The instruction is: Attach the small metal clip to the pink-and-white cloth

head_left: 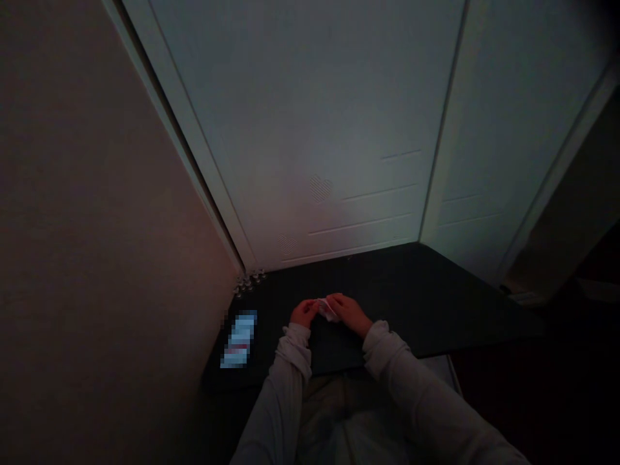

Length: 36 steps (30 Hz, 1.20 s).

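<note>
A small, crumpled whitish piece (327, 310), perhaps cloth or paper, is held between my two hands above the dark table (402, 297). My left hand (304, 312) pinches its left end, with the fingers curled. From the right, my right hand (349, 312) grips it, its fingers laid over the top and partly covering it. The dim light hides the finer detail of the piece and of my fingertips.
At the table's left edge lies a lit, pixelated screen (238, 341). Several small shiny objects (248, 281) stand in the back left corner. White panels (329, 129) rise behind the table, and a wall (121, 226) borders its left side.
</note>
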### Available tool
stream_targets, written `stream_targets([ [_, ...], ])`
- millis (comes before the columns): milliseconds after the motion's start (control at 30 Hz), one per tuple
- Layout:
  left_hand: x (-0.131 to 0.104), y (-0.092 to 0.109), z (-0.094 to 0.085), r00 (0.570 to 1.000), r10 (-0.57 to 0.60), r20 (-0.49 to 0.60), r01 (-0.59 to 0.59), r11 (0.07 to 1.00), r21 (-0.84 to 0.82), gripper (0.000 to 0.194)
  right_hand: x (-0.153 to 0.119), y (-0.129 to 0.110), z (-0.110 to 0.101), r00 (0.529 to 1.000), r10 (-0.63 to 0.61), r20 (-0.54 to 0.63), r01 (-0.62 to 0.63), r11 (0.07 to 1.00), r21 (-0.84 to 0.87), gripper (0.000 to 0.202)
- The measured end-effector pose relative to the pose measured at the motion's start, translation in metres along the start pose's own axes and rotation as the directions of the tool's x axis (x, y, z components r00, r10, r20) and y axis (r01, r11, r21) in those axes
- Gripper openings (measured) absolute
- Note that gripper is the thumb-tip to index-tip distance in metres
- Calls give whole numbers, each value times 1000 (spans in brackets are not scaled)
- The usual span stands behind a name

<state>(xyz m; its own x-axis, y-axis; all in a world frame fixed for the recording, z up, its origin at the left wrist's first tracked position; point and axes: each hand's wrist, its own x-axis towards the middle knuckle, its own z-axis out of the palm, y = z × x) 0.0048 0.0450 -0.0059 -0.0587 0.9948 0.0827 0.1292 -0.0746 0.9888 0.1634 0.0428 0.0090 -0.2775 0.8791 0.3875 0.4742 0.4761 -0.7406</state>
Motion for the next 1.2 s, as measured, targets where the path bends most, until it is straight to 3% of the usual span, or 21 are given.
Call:
stream_targets([
  [333, 1, -2, 1, 1000, -5, 0, 5, 1000, 11, 34, 1, 0, 0, 987, 161, -23, -148, 949, 280, 15],
  [600, -1, 1, -1, 1000, -5, -11, 5, 1000, -19, 36, 4, -1, -5, 941, 247, -231, -132, 897, 423, 23],
  [767, 1, 0, 0, 998, -55, -29, 53, 997, -63, 38, 4, -2, -6, 944, 259, -206, -116, 842, 527, 26],
  [967, 2, -1, -3, 993, -116, 2, 114, 976, -187, 40, 0, -2, -4, 981, 194, -2, -170, 862, 478, 28],
  [1100, -1, 1, -5, 981, -186, 54, 194, 945, -263, 44, -2, -2, -1, 992, 121, -26, -102, 918, 382, 29],
  [1200, -1, 0, -6, 985, -158, 73, 172, 948, -268, 45, -3, -4, 1, 998, 28, -54, -13, 967, 253, 22],
])
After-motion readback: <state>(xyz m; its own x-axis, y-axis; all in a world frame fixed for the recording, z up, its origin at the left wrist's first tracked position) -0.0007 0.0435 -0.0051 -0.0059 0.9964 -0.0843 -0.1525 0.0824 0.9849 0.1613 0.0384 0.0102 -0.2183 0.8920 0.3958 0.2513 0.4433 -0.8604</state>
